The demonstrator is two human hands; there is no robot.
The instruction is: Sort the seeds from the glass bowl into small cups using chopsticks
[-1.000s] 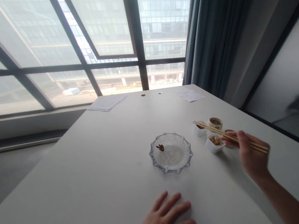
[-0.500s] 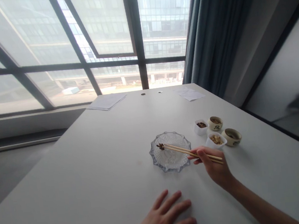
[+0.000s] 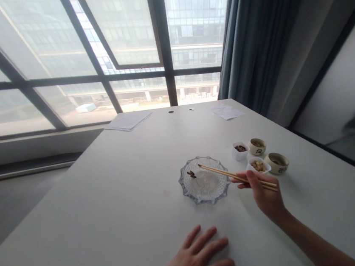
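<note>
My right hand is closed around a pair of wooden chopsticks. Their tips are over the far part of a clear glass dish with a scalloped rim. A few small dark brown pieces lie in the dish, left of the tips. Whether the tips pinch anything is too small to tell. My left hand rests flat on the table, fingers spread, in front of the dish. Beyond my right hand stand a white cup of dark bits and a white cup of pale tan pieces.
Two cream bowls with dark markings, one farther back and one nearer, stand beside the white cups. Papers lie at the far left and far right of the white table. Windows and a curtain are behind.
My right hand and the chopsticks have moved right and the tips have come away from the dark brown pieces, which stay in the dish. My left hand has not moved.
</note>
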